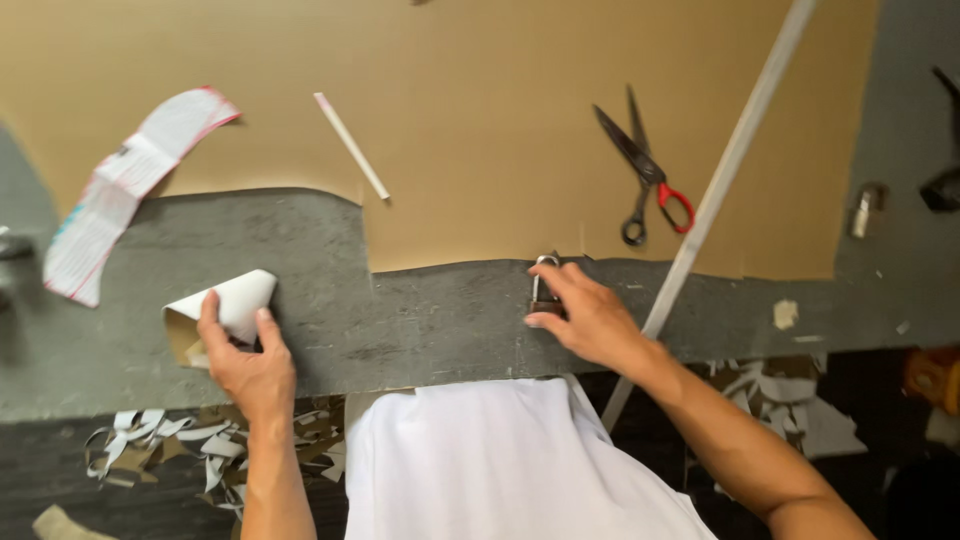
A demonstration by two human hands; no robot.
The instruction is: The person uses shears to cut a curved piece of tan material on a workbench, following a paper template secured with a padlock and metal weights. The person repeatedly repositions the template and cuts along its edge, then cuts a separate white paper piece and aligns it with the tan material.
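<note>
My left hand (pixel 245 352) grips a folded piece of white card (pixel 232 302) on the dark grey table (pixel 420 320), thumb and fingers pinching its lower edge. My right hand (pixel 590 318) closes around a small padlock (pixel 543 287) with a silver shackle, standing at the cut edge of a large tan cardboard sheet (pixel 470 110). The padlock's body is mostly hidden by my fingers.
Scissors (pixel 645 172) with one red handle lie open on the cardboard, beside a long metal ruler (pixel 720 180) running diagonally. A thin white stick (pixel 352 147) and a printed paper (pixel 120 190) lie to the left. Paper scraps (pixel 200 445) litter the floor below the table edge.
</note>
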